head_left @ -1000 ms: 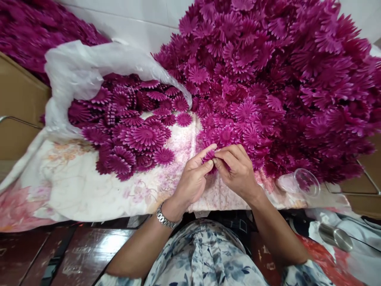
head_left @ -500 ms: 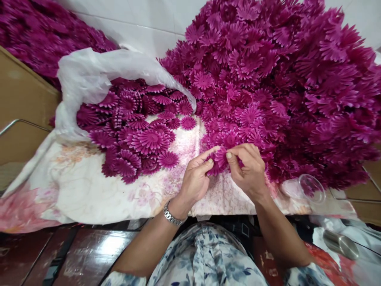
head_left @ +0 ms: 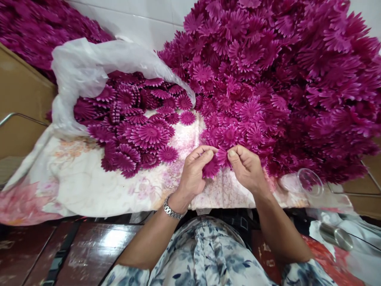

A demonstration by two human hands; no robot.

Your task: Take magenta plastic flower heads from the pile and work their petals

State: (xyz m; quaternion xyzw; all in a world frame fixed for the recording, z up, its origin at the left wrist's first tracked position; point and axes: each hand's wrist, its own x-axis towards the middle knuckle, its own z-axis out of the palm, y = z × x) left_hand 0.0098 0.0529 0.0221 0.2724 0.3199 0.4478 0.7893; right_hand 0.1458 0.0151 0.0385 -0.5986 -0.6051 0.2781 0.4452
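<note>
Between my two hands, just above the floral cloth, is a magenta artificial flower (head_left: 222,156), its petals pinched from both sides. My left hand (head_left: 195,169), with a metal watch at the wrist, is closed with thumb against forefinger on the flower's left edge; more magenta petals (head_left: 211,168) hang under its fingertips. Closed in a pinch on the right edge is my right hand (head_left: 245,165). A large heap of opened flowers (head_left: 253,87) rises right behind my hands. To the left lie flatter stacked flower layers (head_left: 150,135), partly inside a white plastic bag (head_left: 80,65).
The floral cloth (head_left: 86,182) covers the table. A clear plastic cup (head_left: 311,182) lies tipped near the right front edge. Cardboard (head_left: 24,103) stands at the left, with another magenta heap (head_left: 50,31) behind it. A metal cylinder (head_left: 336,236) sits low at the right.
Both hands stay on the flower; my left fingers have bent inward and my right thumb and fingertips now sit at its petals' edge. The whole view has shifted slightly.
</note>
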